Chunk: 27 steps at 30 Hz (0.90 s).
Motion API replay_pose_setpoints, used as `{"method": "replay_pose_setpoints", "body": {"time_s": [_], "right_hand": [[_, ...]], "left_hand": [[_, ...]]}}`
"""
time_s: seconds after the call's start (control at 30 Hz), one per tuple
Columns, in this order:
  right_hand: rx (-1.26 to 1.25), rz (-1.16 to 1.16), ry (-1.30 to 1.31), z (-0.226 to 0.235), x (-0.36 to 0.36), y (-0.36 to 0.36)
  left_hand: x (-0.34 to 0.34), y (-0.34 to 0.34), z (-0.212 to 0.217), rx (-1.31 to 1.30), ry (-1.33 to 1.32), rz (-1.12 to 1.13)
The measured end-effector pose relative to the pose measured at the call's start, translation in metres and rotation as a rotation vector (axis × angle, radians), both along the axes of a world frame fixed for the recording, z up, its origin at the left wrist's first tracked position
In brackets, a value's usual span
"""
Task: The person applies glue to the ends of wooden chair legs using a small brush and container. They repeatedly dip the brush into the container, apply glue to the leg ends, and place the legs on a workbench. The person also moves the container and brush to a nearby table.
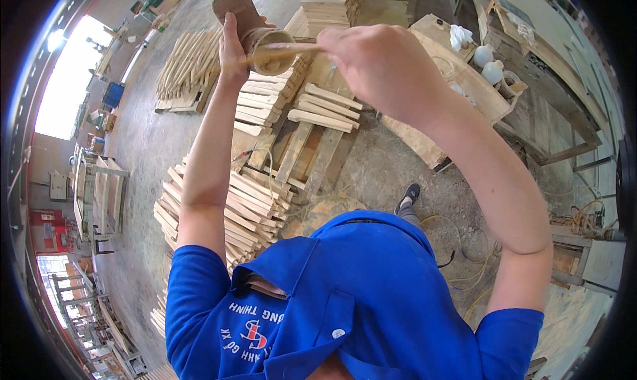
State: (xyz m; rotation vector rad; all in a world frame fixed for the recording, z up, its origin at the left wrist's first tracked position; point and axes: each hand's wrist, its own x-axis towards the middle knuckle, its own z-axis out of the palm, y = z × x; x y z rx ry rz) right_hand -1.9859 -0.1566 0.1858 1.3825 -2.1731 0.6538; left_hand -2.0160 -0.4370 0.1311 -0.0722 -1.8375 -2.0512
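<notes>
My left hand (232,51) is raised at the upper left of centre, its thumb lying against a flat brown piece (237,8) with rounded corners. Right beside that piece is a round cup (282,63) with a pale, smeared rim; whether the two are joined I cannot tell. My right hand (361,55), fingers closed, pinches a thin wooden stick (292,47). Motion blurs the stick, which crosses the cup's mouth and points toward my left hand. What the cup contains is not clear.
Stacks of pale wooden sticks (255,211) stand on pallets below my hands, with another stack (189,65) at the far left. On the right, a wooden bench (431,31) carries white jugs (492,71). A hose (458,247) lies across the concrete floor (142,194).
</notes>
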Motion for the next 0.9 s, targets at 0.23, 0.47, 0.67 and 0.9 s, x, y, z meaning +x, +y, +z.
{"method": "replay_pose_setpoints", "body": {"time_s": [0.23,0.47,0.67,0.9], "right_hand": [[0.202,0.142,0.411,0.009,0.015,0.003],[0.245,0.054,0.398,0.029,0.016,0.016],[0.061,-0.110,0.384,-0.001,0.018,0.013],[-0.008,-0.147,0.312,-0.010,0.018,0.014]], "left_hand": [[-0.001,-0.009,0.005,0.003,-0.169,-0.145],[-0.001,-0.003,0.011,0.049,-0.099,-0.210],[-0.003,0.005,0.029,0.078,0.018,-0.071],[-0.003,0.001,0.034,0.071,0.094,-0.054]]}}
